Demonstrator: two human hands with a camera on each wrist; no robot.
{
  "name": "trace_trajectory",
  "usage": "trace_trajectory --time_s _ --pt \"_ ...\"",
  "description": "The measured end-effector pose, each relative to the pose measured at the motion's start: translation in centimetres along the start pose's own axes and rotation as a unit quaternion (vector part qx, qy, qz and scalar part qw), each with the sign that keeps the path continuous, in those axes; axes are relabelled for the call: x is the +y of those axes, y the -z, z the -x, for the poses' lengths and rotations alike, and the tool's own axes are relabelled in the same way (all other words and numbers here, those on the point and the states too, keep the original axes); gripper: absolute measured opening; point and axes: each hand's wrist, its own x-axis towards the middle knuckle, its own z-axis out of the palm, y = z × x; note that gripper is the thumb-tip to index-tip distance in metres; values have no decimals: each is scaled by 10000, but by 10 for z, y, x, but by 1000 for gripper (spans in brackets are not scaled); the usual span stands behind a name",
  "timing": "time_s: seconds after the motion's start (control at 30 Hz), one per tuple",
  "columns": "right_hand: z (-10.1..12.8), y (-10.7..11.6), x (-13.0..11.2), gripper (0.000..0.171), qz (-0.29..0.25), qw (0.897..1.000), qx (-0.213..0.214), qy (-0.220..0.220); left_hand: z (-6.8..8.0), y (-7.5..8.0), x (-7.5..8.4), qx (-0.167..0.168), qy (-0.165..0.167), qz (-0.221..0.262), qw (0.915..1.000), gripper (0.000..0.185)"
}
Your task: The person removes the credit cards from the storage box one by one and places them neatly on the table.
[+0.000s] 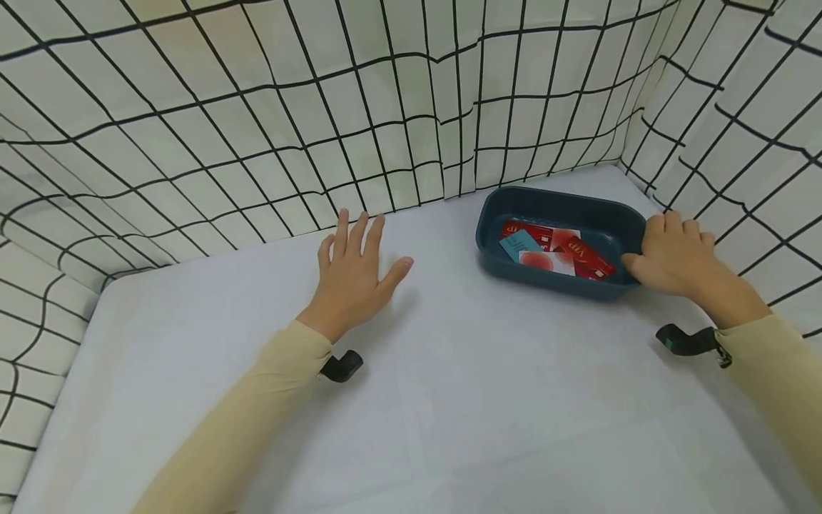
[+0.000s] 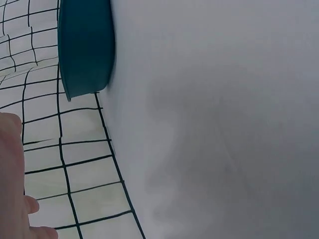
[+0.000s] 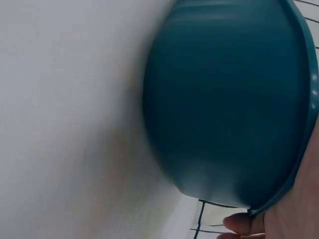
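Between left hand (image 1: 349, 282) and gripping right hand (image 1: 679, 255), teal bin (image 1: 546, 283)

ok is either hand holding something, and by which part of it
The right hand grips the dark teal bin by the rim at its right end, in the head view; the left hand holds nothing.

Worn on the head, one camera looks forward and down across the worktop (image 1: 417, 400), taking in left hand (image 1: 352, 282) and right hand (image 1: 677, 253). Both wrist views, turned sideways, share the blue tub (image 3: 227, 99): farther off from the left, close from the right.
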Motion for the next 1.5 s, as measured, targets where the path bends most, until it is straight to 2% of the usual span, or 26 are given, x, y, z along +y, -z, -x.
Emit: trace_trajectory --time_s 0.37,0.73,0.97,1.17,1.37,1.5 --pt "5 -5 -4 60 125 9995 97 273 -22 -22 40 -194 -254 253 9992 87" --pt "13 -9 -18 55 285 9981 260 487 -38 -46 72 -415 -394 416 9975 88" --pt "17 -9 -22 54 291 9979 226 524 -45 -50 88 -485 -487 535 9962 90" --pt "20 -11 -25 49 290 9969 209 694 -49 -44 91 -589 -480 392 9963 84" --pt "23 -14 -29 44 287 9959 191 837 -50 -41 83 -691 -254 125 9972 54" --pt "23 -13 -28 44 290 9955 195 879 -50 -42 80 -719 -319 11 9969 40"
